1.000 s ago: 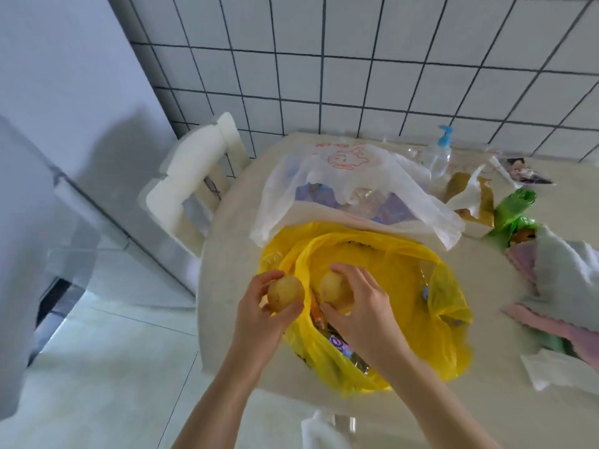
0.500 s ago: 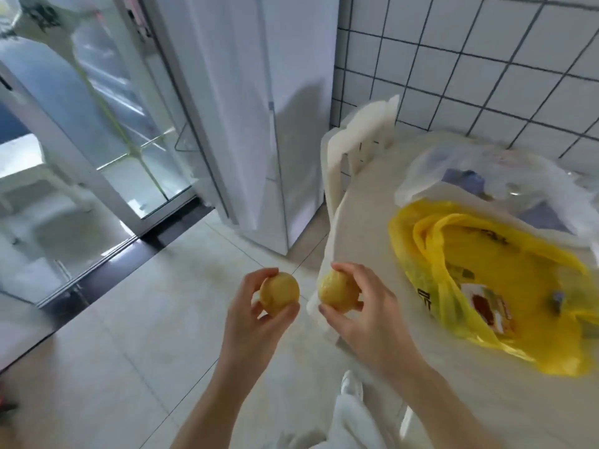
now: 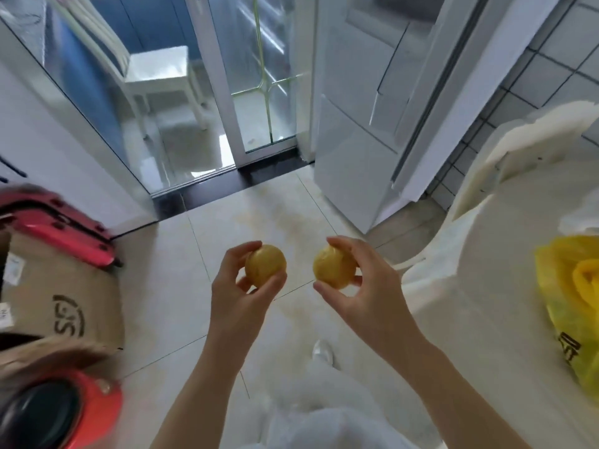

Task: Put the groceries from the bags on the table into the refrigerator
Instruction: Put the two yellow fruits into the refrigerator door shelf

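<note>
A tall white refrigerator (image 3: 363,118) stands ahead and to the right, its doors closed, with pale tiled floor (image 3: 227,228) between it and the person. To its left is a glass sliding door (image 3: 227,79), and behind the glass a white chair (image 3: 158,72). On the left side of the floor lie a brown cardboard box (image 3: 61,303), a red hard-shell suitcase (image 3: 55,228) beyond it, and a blurred red round object with a dark centre (image 3: 58,413) in the near corner. The box carries a dark printed logo that reads roughly "SF"; a white label on it is too blurred to read.

At the right, a crumpled yellow plastic bag (image 3: 570,296) sits on the pale round desk (image 3: 486,303), black print on its side unreadable. A white plastic chair (image 3: 531,137) stands at the desk's far edge.

The left hand (image 3: 243,296) pinches a small round yellow-brown potato (image 3: 265,264) between thumb and fingertips; the right hand (image 3: 366,286) grips a second round yellow-brown potato (image 3: 334,267) likewise. Both are held above the floor, near each other but apart.
</note>
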Tool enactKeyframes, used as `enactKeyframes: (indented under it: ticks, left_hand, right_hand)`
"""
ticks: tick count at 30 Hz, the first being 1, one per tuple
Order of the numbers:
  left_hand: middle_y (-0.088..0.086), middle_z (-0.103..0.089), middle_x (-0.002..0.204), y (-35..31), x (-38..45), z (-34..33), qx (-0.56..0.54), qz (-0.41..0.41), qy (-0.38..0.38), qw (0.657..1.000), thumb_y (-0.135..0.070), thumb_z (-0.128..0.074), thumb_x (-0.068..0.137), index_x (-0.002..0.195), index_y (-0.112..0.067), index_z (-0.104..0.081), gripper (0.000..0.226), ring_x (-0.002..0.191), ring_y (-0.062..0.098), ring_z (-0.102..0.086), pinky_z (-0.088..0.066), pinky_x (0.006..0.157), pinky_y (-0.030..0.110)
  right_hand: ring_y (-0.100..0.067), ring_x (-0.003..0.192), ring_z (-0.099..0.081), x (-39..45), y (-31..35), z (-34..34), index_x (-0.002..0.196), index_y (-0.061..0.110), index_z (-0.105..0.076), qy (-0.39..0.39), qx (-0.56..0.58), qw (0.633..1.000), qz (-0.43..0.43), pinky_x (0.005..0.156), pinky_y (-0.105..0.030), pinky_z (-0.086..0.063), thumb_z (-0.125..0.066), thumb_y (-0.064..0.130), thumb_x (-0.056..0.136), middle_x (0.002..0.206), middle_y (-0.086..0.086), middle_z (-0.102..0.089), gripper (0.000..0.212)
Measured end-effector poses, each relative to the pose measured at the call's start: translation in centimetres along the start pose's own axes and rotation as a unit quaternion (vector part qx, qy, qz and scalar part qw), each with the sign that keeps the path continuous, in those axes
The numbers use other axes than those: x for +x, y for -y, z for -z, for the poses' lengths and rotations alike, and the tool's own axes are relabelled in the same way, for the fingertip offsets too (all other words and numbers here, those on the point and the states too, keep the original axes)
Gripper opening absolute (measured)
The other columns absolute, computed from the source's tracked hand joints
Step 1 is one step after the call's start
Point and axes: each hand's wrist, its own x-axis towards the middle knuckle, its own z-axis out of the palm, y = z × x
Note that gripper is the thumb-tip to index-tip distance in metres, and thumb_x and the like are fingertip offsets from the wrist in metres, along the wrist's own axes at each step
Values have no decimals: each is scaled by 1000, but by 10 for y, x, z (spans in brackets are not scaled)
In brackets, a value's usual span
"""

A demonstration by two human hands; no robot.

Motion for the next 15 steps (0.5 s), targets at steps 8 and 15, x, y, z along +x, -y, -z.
enactKeyframes:
  ticks: [8, 15]
  left_hand:
    - [-14, -58, 110, -18, 101, -9, 15, -32, 5, 999, -11, -81, 74, 104, -43, -56, 50, 93, 16, -66, -52, 63, 12]
    - [-5, -61, 112, -73, 217, -40, -4, -95, 31, 995, -8, -81, 74, 107, -36, -57, 49, 97, 22, -66, -52, 63, 16]
  right_hand:
    - [-9, 106, -56, 96, 10, -9, 127, 23, -52, -23, -21, 999, 33, 88, -24, -53, -79, 33, 74, 122, 6, -57, 60]
    - [-6, 101, -53, 217, 25, 4, 128, 21, -51, -74, -61, 991, 89, 84, -16, -50, -75, 37, 76, 121, 5, -55, 59]
